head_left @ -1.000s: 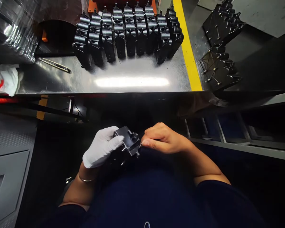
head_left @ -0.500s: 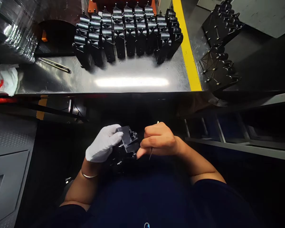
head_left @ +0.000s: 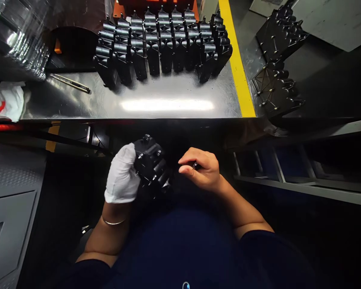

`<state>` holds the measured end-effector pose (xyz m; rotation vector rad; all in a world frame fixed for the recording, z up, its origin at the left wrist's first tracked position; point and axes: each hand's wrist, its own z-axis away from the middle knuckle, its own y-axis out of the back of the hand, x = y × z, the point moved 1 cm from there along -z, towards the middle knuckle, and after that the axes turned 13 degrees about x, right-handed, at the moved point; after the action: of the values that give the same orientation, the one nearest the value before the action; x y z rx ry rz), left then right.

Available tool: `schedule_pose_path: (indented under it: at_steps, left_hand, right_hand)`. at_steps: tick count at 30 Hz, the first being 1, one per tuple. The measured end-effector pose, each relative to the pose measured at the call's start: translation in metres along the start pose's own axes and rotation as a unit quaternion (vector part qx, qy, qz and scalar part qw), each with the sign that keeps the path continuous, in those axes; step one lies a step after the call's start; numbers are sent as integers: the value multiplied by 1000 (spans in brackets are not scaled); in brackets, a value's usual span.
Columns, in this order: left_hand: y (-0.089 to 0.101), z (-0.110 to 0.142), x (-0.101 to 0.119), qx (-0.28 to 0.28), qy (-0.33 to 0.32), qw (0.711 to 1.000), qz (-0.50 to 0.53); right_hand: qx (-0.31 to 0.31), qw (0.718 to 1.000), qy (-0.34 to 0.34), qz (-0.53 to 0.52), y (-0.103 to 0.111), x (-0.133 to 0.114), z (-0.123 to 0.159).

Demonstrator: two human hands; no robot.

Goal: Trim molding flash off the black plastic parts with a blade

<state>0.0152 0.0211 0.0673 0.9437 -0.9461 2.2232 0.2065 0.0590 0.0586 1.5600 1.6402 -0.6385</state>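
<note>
My left hand point(head_left: 122, 174), in a white glove, grips a black moulded plastic part point(head_left: 153, 164) by its left edge. The part is tilted, showing rounded ridges and small shiny pins. My right hand point(head_left: 201, 167), ungloved, is a short way to the right and not touching the part. Its thumb and forefinger tips are slightly apart, while the other fingers curl round a thin tool point(head_left: 195, 165). Only a small dark, shiny bit of this tool shows; its kind is hidden in the palm.
Several similar black parts point(head_left: 165, 44) stand in rows on the metal bench point(head_left: 168, 90). Beyond the yellow tape point(head_left: 237, 76) are two more black parts point(head_left: 272, 86). A slim pen-like tool point(head_left: 70, 83) lies at left, near a white cloth point(head_left: 10, 102) and stacked clear plastic trays point(head_left: 27, 52).
My left hand has turned the black part so its ridged, pinned side shows. My right hand has moved off the part, rotated, and parted its thumb and forefinger; the thin tool stays in it.
</note>
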Motion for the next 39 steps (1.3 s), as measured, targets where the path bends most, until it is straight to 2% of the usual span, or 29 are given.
schedule_pose_path:
  at_steps: [2,5,8,11,15,19,21,24,27,35,39]
  left_hand:
    - [-7,-4,4,5,22,996,82]
    - [-9,-12,7,-8,-24,989,149]
    - [-5,-16,5,-29,-36,988,146]
    - [2,-14,-3,-38,-42,991,125]
    - [15,-9,-20,-10,-76,995,57]
    - [20,-7,-31,13,-34,999,-18]
    - [16,-8,-29,26,6,1000,15]
    - [7,-13,-22,33,117,989,81]
    - [2,-16,-20,30,176,979,102]
    - [1,-10,-42,25,186,980,61]
    - [-2,-5,-41,19,184,982,41]
  right_hand:
    - [17,996,-81,-17,-2,5,8]
    - [-7,983,-183,-29,-10,11,24]
    - [-13,974,-228,-8,-17,14,32]
    - [37,967,-253,10,-13,15,28]
    - [84,962,-259,13,2,15,14]
    - [53,965,-257,-25,4,15,9]
    - [18,958,-277,-70,-1,15,10]
    - [-32,943,-300,-142,-10,14,13]
    - [-37,939,-304,-158,-20,12,12]
    - [28,947,-299,-113,-27,10,6]
    - [47,940,-315,-123,-25,6,5]
